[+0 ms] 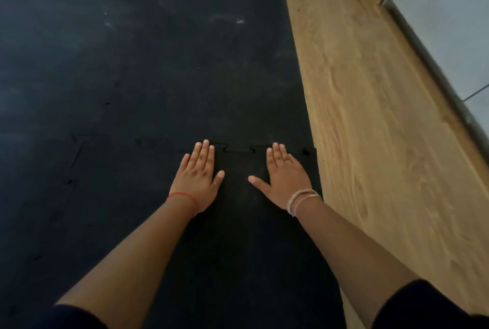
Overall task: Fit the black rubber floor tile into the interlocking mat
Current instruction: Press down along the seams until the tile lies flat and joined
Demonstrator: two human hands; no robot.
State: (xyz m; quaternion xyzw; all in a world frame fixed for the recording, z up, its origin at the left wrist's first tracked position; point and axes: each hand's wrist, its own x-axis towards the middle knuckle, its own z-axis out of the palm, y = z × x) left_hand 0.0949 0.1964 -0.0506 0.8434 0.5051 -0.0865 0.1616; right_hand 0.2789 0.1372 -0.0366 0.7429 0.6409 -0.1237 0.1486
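Taking the toothed seam as my marker, the interlocking mat spreads dark and scuffed beyond it and off to its left, where a second, fainter joint line runs down toward me. My left hand lies flat on the black rubber floor tile on the near side of the seam, palm down, fingers straight and close together with their tips reaching the seam; a red string circles that wrist. It grips nothing. Between my hands the seam shows its puzzle-shaped tabs, set into each other though the outline is still visible. My right hand rests the same way just right of those tabs, spread flat and empty, thumb angled toward the left hand, pale bracelets at the wrist. Right of the seam's end, the tile's edge meets the wooden floor, and farther right a metal strip borders a grey surface.
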